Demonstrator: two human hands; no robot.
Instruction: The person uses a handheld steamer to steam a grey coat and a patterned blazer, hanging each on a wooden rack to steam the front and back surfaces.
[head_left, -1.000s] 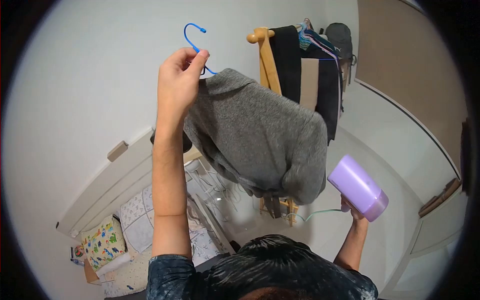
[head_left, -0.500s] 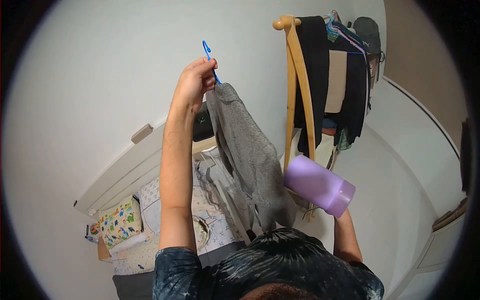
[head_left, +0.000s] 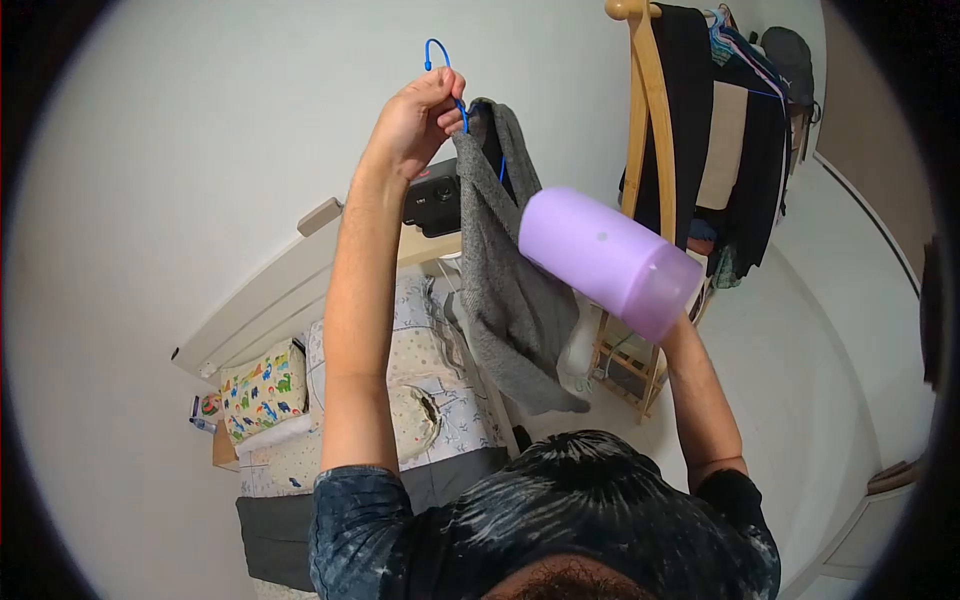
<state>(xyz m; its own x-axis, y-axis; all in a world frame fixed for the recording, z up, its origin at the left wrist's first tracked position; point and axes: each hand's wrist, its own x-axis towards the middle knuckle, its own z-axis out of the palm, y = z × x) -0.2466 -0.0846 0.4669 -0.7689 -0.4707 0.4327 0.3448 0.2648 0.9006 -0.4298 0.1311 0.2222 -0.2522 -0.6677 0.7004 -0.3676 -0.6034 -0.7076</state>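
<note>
My left hand (head_left: pixel 425 112), raised, is closed around the neck of a blue clothes hanger (head_left: pixel 438 48), whose hook sticks up above the fingers. From the hanger drapes a grey knitted sweater (head_left: pixel 495 300), its lower part swung out toward the right. My right hand (head_left: pixel 680 332) grips a purple handheld garment steamer (head_left: pixel 595 245) with a translucent end. The steamer is tilted, its upper left end overlapping the sweater's side in this view. Most of my right hand's fingers are hidden behind it.
A wooden clothes rack (head_left: pixel 655 130) with dark trousers and other garments stands on the right. At lower left is a bed (head_left: pixel 365 490) with patterned pillows (head_left: pixel 265 395). Behind the sweater, a black device (head_left: pixel 432 205) sits on a shelf by the headboard. White cabinets line the right.
The steamer has moved up and slightly left, nearer the sweater's upper part. My left hand is higher, and the sweater has turned and swung. The head view has shifted too.
</note>
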